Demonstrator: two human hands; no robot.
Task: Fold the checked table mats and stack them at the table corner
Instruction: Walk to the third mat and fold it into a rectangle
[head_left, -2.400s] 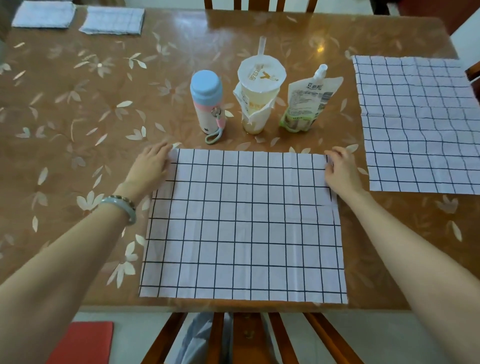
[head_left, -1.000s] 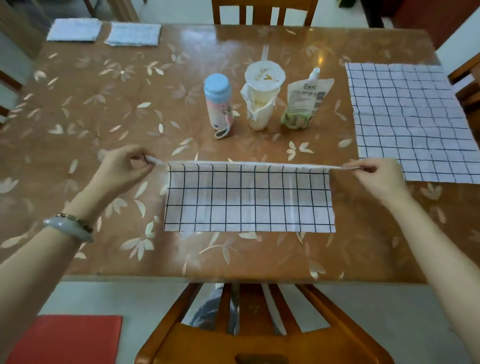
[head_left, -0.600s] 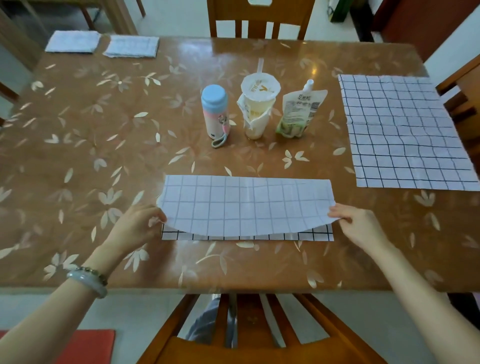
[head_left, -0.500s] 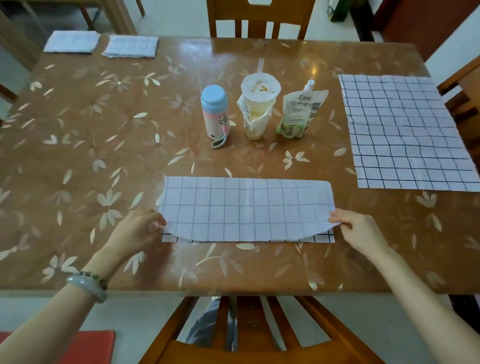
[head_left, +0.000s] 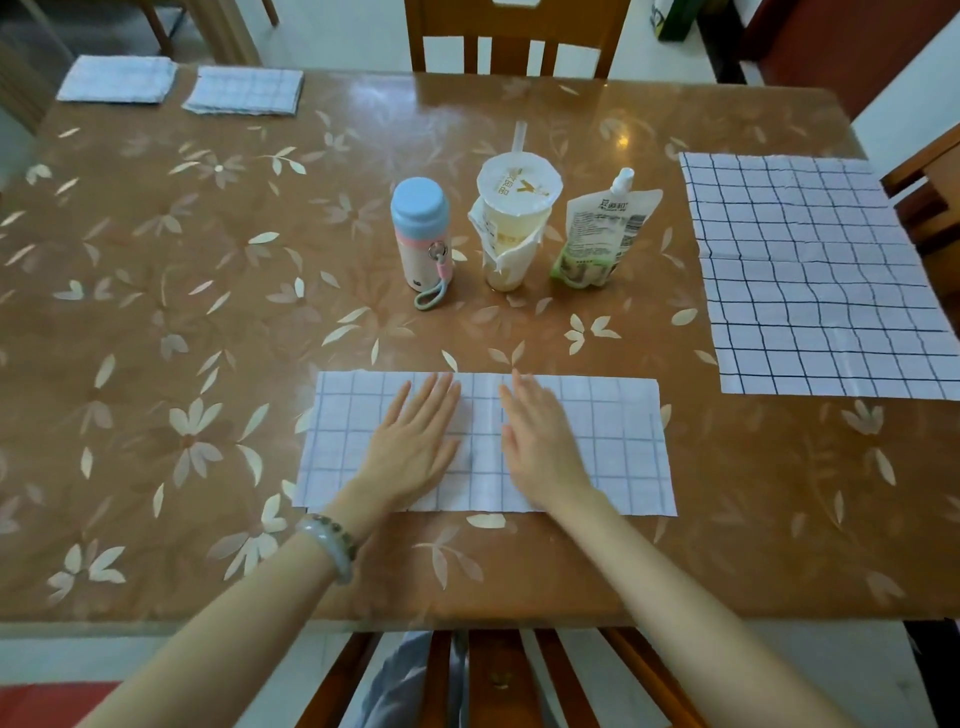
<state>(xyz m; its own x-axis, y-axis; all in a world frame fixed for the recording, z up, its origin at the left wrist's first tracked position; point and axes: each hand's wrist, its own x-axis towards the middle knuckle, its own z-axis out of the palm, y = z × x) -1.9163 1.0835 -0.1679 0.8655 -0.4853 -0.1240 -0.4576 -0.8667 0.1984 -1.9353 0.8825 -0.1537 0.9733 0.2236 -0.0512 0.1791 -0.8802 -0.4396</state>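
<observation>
Person is wearing two items behind the left hand (head_left: 415, 447): smooth pale grey-green bangle (head_left: 332, 555), and mottled bead bracelet (head_left: 341, 532) lying just beside it.

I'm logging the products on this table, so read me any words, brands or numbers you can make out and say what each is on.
"Y": gold mark on the cup lid; the characters beside it are too blurred to read.
Pouch: bold heading, small print and barcode, all too blurred to read.
Bottle: no text visible.
</observation>
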